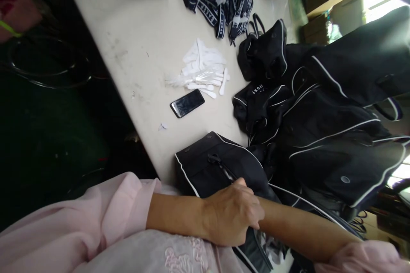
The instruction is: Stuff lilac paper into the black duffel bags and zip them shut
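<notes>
A black bag with white piping point(221, 158) lies at the table's near edge, close against my body, with a zip and puller on its upper face. My left hand point(232, 213) is closed in a fist over the bag's near part. What its fingers grip is hidden. My right forearm point(297, 226) comes in from the right and passes behind the left fist, so the right hand and its fingers are out of sight. Below the fist, a dark strip of the bag point(258, 251) shows beside some crumpled clear plastic point(273, 251).
A phone point(187, 103) lies on the pale table point(128, 64) near a pile of white strips point(203, 66). Lettered black straps point(221, 0) are heaped at the back. More black bags point(329, 123) crowd the right side. The table's left edge drops to a dark floor.
</notes>
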